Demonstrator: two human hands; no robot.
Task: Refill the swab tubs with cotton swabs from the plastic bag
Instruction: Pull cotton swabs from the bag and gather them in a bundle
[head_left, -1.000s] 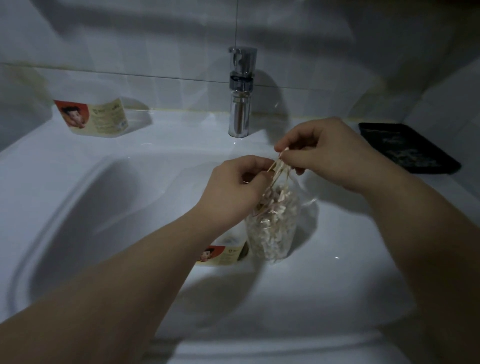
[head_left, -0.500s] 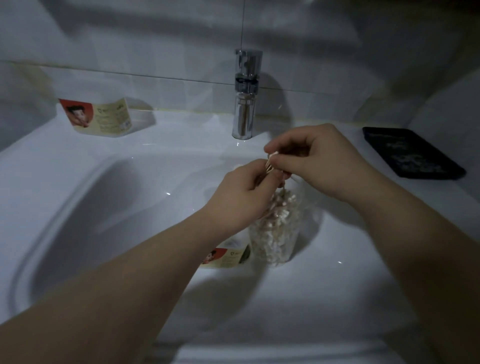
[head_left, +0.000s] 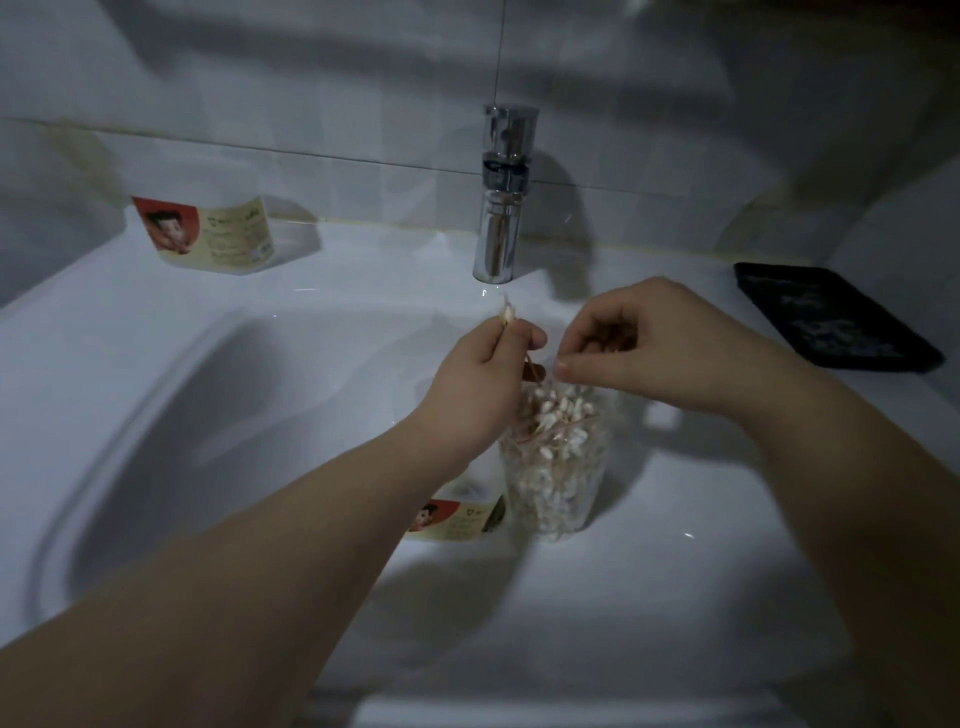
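**Left hand holding swabs above the bag, in the sink**

Dim light, head view looking down into a white sink (head_left: 208, 415).

- Left hand (head_left: 478, 384): fingers curled round a small bundle of cotton swabs (head_left: 506, 316). White tips poke out above the fist and the stick ends show below it, by the thumb.
- Right hand (head_left: 654, 348): just beside the left hand, with a small gap between them. Fingers curled in, thumb against forefinger. Cannot tell whether anything is pinched there; the clear film would not show in this light.
- Plastic bag (head_left: 556, 478): clear, standing upright in the basin and packed with swabs. Its open mouth is directly under both hands. The left hand's heel overlaps its top edge; contact is unclear.
- Swab tub (head_left: 457, 519): in the basin, touching or just beside the bag on its left. It is mostly hidden under the left forearm, with the red-and-cream label showing.
- Second tub (head_left: 208, 234): same label, on the back-left ledge, well apart from the hands.
- Chrome tap (head_left: 501, 208): behind the hands.
- Black tray (head_left: 831, 322): on the right ledge.
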